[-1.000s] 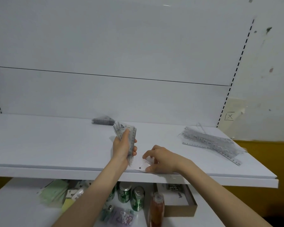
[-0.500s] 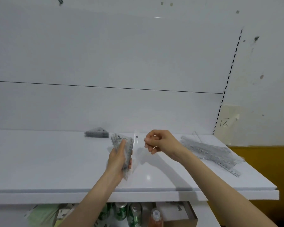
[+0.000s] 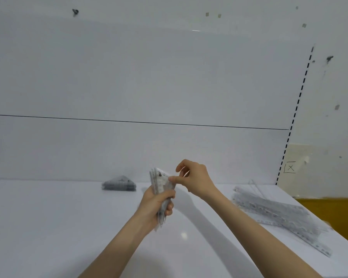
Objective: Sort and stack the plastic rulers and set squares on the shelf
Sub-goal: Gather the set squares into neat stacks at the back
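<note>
Nearest, at 6 o'clock in the view, two bare forearms rise over the flat white shelf board (image 3: 48, 227). The left hand (image 3: 156, 206) is wrapped tight, fingers and thumb curled, around the lower half of a fanned bundle of clear plastic set squares with printed scales (image 3: 161, 182). It holds the bundle upright above the board, its upper corner tilted toward 11 o'clock. Just at 2 o'clock of that hand, the right hand (image 3: 196, 180) meets the bundle's upper right edge. Its thumb lies against the top piece and its forefinger arches over it in a pinch, with the other fingers curled loosely behind. Whether it grips one single piece or only the edge of the bundle cannot be told. Farther along the board, at 4 o'clock, a loose heap of long clear plastic rulers (image 3: 269, 212) lies slantwise near the right edge, well apart from the hands. At 9 o'clock of the bundle, close to the rear, a neat grey-looking stack of triangular set squares (image 3: 119, 184) rests flat on the board. Behind stands the plain white back panel (image 3: 149, 77). At 2 o'clock is a slotted upright (image 3: 295, 113) and, beside it, a paper label with a boxed X (image 3: 290, 167).
</note>
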Demonstrator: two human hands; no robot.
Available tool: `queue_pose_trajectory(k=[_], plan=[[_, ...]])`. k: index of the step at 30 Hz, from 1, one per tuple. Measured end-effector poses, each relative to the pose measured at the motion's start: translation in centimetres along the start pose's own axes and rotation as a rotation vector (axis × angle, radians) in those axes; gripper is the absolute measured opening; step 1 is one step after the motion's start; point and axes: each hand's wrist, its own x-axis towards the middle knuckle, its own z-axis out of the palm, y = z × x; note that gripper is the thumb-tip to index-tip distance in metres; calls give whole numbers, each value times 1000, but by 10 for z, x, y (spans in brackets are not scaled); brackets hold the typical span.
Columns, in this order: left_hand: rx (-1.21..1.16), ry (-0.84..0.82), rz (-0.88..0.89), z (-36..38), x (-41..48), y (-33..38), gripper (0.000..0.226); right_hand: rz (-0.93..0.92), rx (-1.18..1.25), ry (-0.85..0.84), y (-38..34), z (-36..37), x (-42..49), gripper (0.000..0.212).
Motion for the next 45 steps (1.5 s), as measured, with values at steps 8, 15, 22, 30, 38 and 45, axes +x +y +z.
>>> queue_pose_trajectory(k=[8,15,22,30,38,45], plan=[[236,168,132,22,37,-19,14,349,17,-202,0,11,4,70],[360,206,190,53,64,-35,29,369,-49,-84,16,9,29,40],[342,209,115,61,92,-49,31,368,-25,-47,33,16,46,41],[448,-28,195,38,97,-28,43,288,-51,32,41,13,67,39],[795,-93,139,-35,99,0,89,69,-526,-403,58,-1,79,43],[1148,-250,114,-34,97,-8,93,7,-686,-679,61,32,82,43]])
